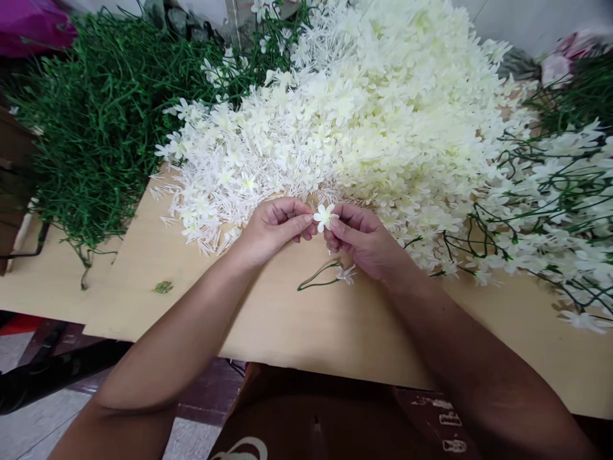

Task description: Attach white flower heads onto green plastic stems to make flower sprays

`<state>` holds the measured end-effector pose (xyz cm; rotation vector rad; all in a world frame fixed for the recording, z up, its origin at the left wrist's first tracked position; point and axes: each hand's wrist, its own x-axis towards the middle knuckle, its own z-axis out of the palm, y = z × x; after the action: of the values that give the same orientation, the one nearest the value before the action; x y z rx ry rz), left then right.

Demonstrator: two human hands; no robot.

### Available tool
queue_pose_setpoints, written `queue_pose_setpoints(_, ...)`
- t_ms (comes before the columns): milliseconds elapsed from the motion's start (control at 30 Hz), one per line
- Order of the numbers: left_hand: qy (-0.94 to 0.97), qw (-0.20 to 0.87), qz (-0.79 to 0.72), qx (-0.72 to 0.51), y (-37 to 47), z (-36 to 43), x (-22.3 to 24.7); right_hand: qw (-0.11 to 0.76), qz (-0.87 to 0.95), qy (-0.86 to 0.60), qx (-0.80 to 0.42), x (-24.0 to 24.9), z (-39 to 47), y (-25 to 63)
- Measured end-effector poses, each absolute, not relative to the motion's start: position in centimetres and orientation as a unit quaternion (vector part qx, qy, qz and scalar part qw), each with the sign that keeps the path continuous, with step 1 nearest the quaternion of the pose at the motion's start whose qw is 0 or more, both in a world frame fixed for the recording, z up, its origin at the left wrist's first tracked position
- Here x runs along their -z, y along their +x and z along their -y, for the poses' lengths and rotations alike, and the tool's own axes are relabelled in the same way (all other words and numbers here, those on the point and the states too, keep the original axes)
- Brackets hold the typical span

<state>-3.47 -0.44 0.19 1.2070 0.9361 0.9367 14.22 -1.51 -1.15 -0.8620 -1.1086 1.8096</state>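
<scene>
A white artificial flower (324, 218) with a pale yellow centre is held up between my two hands, just above the table. My right hand (361, 237) pinches it by its right-hand petals, thumb on top. My left hand (280, 229) is closed in a pinch at the flower's left edge; whatever sits between that thumb and finger is too small to make out. Below the hands, a green stem with a white blossom (345, 275) lies on the table. Right behind my hands spreads a big heap of loose white flower heads (383, 121), with thin white stalk pieces (263, 144) at its left side.
A tangle of green plastic stems (100, 108) covers the table's left end. Stemmed white flowers (541, 211) are piled at the right. A small green scrap (163, 287) lies on the wooden tabletop (306, 332). The table's front edge runs close to my body.
</scene>
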Motion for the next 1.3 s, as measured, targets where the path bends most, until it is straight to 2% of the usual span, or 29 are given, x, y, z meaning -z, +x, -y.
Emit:
queue_pose_setpoints(300,0.514,0.643,-0.415,-0.387,-3.5,0.3,0.0,0.406,0.475,-0.337,-0.704,1.0,1.5,14.4)
queue_pose_setpoints(433,0.536,0.609,-0.429,-0.397,-3.2,0.3,0.0,0.409,0.471,-0.368,-0.689,1.4,1.4,14.2)
queue_pose_setpoints(533,0.578,0.508,-0.479,-0.423,-2.9,0.6,-0.1,0.461,0.484,-0.434,-0.604,1.4,1.9,13.7)
queue_pose_setpoints(633,0.657,0.33,-0.518,-0.437,-2.7,1.0,-0.3,0.516,0.527,-0.465,-0.489,0.9,2.8,13.1)
queue_pose_setpoints(700,0.714,0.228,-0.506,-0.428,-2.7,1.2,-0.4,0.514,0.556,-0.452,-0.472,0.5,3.4,12.8)
queue_pose_setpoints(767,0.755,0.178,-0.476,-0.415,-2.6,1.4,-0.4,0.491,0.565,-0.437,-0.5,0.3,3.7,12.5)
queue_pose_setpoints(1000,0.786,0.181,-0.421,-0.416,-2.3,1.4,0.0,0.459,0.513,-0.449,-0.569,0.7,2.8,12.9)
queue_pose_setpoints(1300,0.679,0.277,-0.501,-0.461,-2.8,1.1,-0.4,0.434,0.552,-0.44,-0.56,-0.3,2.9,14.3)
